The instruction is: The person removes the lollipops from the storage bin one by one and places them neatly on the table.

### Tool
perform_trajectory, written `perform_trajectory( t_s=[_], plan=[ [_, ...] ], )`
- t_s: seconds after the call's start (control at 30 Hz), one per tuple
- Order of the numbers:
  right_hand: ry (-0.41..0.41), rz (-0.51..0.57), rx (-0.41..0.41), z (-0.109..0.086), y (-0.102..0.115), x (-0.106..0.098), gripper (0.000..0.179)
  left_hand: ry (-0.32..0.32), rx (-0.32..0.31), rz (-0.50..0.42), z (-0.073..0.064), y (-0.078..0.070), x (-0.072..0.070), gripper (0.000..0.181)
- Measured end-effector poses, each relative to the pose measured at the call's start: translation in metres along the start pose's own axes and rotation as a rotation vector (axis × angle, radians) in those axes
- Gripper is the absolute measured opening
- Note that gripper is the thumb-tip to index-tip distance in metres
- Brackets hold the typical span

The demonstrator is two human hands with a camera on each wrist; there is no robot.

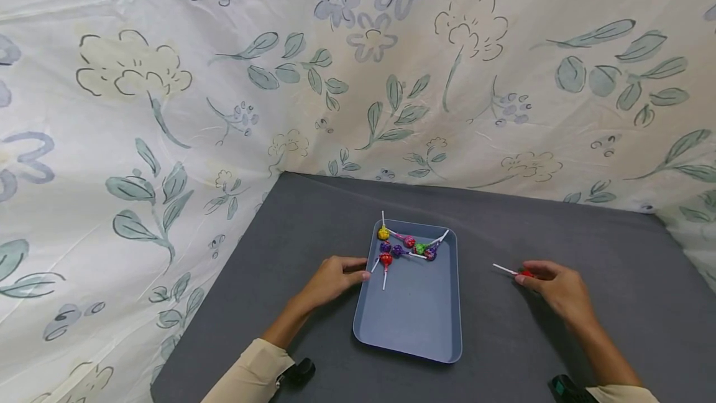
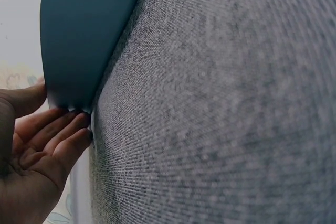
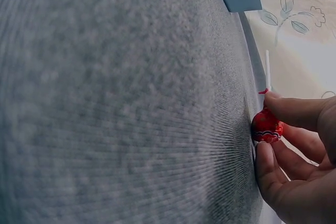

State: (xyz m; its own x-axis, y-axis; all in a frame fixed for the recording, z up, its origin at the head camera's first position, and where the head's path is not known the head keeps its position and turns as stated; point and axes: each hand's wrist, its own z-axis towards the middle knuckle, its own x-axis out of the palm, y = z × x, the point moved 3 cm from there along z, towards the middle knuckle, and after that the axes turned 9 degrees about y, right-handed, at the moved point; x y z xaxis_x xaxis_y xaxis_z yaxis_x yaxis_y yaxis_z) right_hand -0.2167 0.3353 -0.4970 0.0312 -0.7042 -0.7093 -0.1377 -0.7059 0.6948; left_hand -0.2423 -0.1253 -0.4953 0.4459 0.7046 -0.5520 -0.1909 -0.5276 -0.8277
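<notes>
My right hand (image 1: 559,291) pinches a red-wrapped lollipop (image 3: 266,125) between thumb and fingers, low over the grey cloth to the right of the tray. Its white stick points away from the palm, toward the tray. At the left long side of the blue-grey tray (image 1: 411,322), my left hand (image 1: 334,280) touches the edge, thumb at the rim and fairly straight fingers against the outer wall. Several lollipops lie in the tray's far half, among them a yellow one (image 1: 383,234), a pink one (image 1: 409,241), a green one (image 1: 419,248) and a red one (image 1: 386,259).
Dark grey cloth (image 1: 268,266) covers the table under the tray. A pale floral curtain (image 1: 391,111) hangs behind the table and along its left side. The yellow lollipop's stick pokes over the tray's far rim.
</notes>
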Motion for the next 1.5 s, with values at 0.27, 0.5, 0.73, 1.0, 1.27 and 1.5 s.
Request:
perform_trajectory(
  t_s=[0.27,0.5,0.73,1.0,1.27,1.5],
  plan=[
    [0.001,0.026,-0.011,0.0,0.003,0.002,0.058,0.003,0.005,0.001,0.0,0.001,0.0,0.045],
    [-0.002,0.023,-0.029,-0.001,0.007,0.001,0.056,0.005,0.015,-0.004,0.001,0.001,0.0,0.045],
    [-0.009,0.014,-0.022,-0.003,0.015,-0.001,0.059,0.004,0.009,0.002,0.001,0.001,0.001,0.045],
    [-0.024,0.021,-0.006,-0.007,0.035,0.001,0.058,0.001,0.004,0.006,0.002,0.0,0.001,0.046],
    [-0.038,0.039,-0.063,-0.008,0.048,0.007,0.055,0.005,-0.004,-0.008,0.003,0.0,0.002,0.047],
    [-0.018,0.066,-0.078,-0.01,0.064,0.015,0.055,0.002,-0.01,-0.011,0.003,-0.001,0.003,0.048]
  ],
)
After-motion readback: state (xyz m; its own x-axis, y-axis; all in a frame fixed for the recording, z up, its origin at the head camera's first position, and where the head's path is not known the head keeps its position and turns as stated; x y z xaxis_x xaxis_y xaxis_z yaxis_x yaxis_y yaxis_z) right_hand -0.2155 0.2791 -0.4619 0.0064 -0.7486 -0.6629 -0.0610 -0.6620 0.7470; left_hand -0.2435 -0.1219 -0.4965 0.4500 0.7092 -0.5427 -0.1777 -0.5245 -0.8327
